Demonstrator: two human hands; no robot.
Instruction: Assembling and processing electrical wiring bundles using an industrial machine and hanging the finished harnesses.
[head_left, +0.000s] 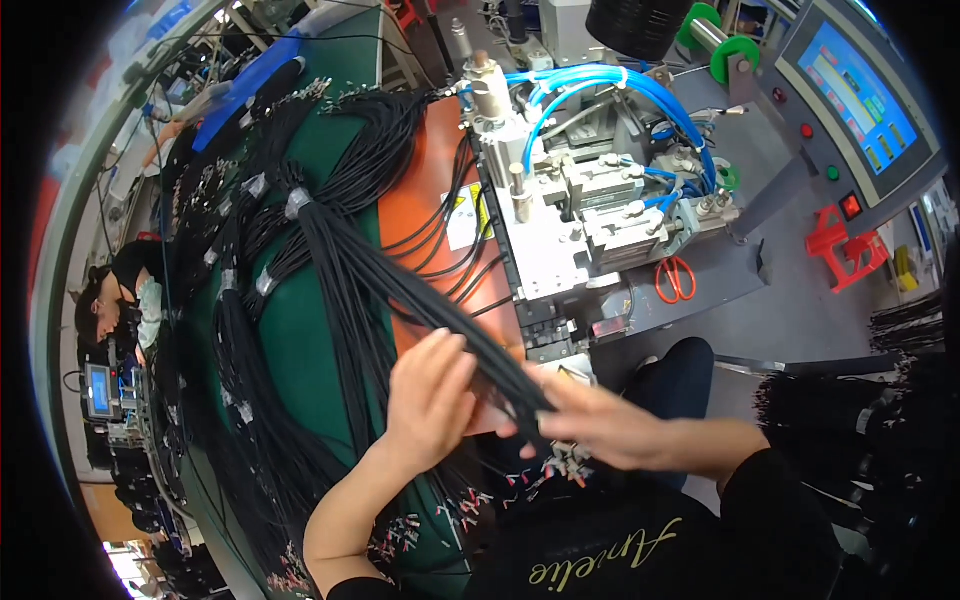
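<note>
A thick bundle of black cables point(385, 285) runs slantwise from a clear tape tie toward my body. Around its near end my right hand point(600, 420) is closed, slightly blurred, with the thumb along the top. My left hand point(432, 390) is curled against the bundle's left side, fingers bent and together; its fingertips touch the cables, and its palm side is hidden. Stripped and coloured wire ends point(565, 465) show just below my right hand. An orange mat point(425, 195) lies under part of the bundle.
More black cable bundles point(235, 345) cover the green table point(300, 365). A metal machine with blue hoses point(600, 210) stands at the right, red-handled scissors point(675, 280) beside it. A touchscreen panel point(860, 105) and red stool point(840, 250) are farther right. Another person point(125, 300) sits far left.
</note>
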